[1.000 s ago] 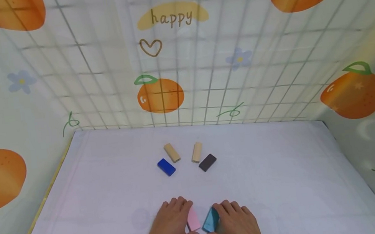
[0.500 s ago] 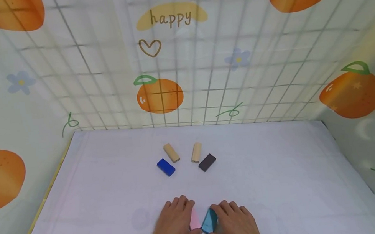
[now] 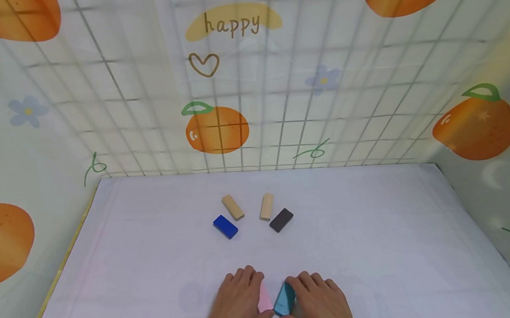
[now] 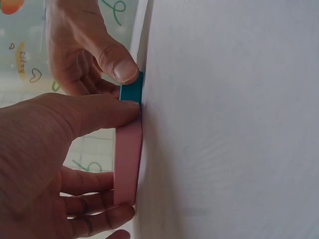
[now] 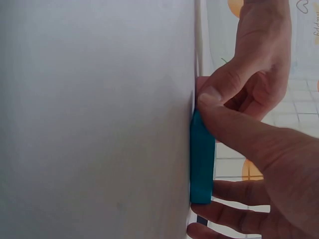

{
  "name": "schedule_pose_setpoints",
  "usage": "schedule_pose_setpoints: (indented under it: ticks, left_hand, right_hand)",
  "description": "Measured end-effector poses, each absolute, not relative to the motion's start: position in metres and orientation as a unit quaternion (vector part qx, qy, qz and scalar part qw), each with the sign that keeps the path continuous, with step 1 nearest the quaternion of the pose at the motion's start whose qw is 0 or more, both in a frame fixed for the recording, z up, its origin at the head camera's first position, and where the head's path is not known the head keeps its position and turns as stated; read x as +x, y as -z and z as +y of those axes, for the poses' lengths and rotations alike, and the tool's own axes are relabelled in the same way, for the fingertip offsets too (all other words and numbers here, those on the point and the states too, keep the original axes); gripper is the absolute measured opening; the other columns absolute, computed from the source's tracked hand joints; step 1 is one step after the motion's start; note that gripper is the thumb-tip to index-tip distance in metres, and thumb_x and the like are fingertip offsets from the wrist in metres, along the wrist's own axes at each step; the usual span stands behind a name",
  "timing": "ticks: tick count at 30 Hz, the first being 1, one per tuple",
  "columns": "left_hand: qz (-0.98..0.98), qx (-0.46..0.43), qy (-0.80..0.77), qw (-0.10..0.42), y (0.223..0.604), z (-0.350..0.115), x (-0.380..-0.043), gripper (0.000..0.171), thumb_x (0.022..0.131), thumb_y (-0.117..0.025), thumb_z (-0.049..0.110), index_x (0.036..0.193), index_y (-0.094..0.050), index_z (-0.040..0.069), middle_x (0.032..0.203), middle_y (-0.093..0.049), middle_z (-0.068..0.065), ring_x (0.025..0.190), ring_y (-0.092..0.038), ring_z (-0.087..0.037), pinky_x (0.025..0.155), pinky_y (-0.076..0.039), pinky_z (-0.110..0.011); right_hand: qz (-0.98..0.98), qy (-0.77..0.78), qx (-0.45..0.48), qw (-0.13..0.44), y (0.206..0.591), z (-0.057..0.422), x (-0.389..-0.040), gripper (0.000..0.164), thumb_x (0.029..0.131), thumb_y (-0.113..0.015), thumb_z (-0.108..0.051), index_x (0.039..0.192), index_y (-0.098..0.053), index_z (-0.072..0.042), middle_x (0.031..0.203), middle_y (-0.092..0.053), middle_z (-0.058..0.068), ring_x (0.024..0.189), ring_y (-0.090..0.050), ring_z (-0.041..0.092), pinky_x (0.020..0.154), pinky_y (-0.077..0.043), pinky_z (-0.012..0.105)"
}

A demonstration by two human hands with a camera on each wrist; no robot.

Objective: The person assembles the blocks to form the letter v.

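Observation:
A pink block [image 3: 263, 299] lies on the white tabletop, and my left hand [image 3: 238, 305] grips it between thumb and fingers. Just right of it, my right hand [image 3: 320, 301] holds a teal block [image 3: 284, 300] the same way. The near corners of both blocks meet or nearly meet, while their far ends spread apart. In the left wrist view the pink block [image 4: 127, 159] stands low on the table, with the thumb at its near end. The teal block [image 5: 202, 162] appears in the right wrist view with fingers along its far side.
Farther back on the white table [image 3: 387, 238] lie a blue block [image 3: 226, 227], a black block [image 3: 282, 220] and two plain wooden blocks, the left one [image 3: 233, 207] and the right one [image 3: 267, 207]. A patterned curtain [image 3: 269, 73] rises behind the table's back edge.
My left hand has moved the pink block slightly right, toward the teal block, and the thumb has come in against it. The right hand has shifted only slightly. The four blocks behind stay put.

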State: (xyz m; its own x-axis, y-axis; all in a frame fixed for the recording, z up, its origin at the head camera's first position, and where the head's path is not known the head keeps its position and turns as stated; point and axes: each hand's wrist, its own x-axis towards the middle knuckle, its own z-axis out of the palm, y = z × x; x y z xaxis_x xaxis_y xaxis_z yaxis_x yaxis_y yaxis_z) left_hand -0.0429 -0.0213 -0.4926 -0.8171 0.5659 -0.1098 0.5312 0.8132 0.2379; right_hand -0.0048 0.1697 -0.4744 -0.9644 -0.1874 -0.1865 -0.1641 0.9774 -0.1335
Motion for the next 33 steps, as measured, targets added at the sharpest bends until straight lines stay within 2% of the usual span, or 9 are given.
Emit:
schedule_pose_setpoints:
  ticks: [14,22,33]
  left_hand:
    - [0.949,0.293,-0.094,0.07,0.4923,-0.0211,-0.0408,0.069,0.081,-0.077,0.06,0.127,-0.059,0.011,0.119,-0.059,-0.006,0.105,-0.054,-0.019,0.088,-0.048,-0.038]
    - [0.951,0.279,-0.088,0.1,0.4906,-0.0185,-0.0414,0.072,0.081,-0.076,0.062,0.13,-0.058,0.012,0.123,-0.059,-0.005,0.108,-0.054,-0.019,0.093,-0.047,-0.039]
    - [0.952,0.272,-0.087,0.106,0.491,-0.017,-0.0402,0.073,0.081,-0.076,0.062,0.131,-0.057,0.013,0.123,-0.058,-0.005,0.107,-0.055,-0.02,0.095,-0.048,-0.04]
  right_hand:
    - [0.99,0.053,-0.094,0.088,0.4756,0.171,-0.0059,0.078,0.068,-0.083,-0.068,0.124,-0.066,-0.016,0.108,-0.062,0.004,0.094,-0.056,0.025,0.089,-0.053,0.051]
    - [0.99,0.063,-0.086,0.096,0.4752,0.1695,-0.0061,0.076,0.068,-0.084,-0.065,0.123,-0.066,-0.015,0.108,-0.062,0.005,0.095,-0.056,0.025,0.09,-0.053,0.053]
    - [0.99,0.058,-0.084,0.101,0.4761,0.1709,-0.0064,0.079,0.068,-0.082,-0.068,0.124,-0.066,-0.016,0.11,-0.062,0.005,0.097,-0.057,0.027,0.091,-0.052,0.053]
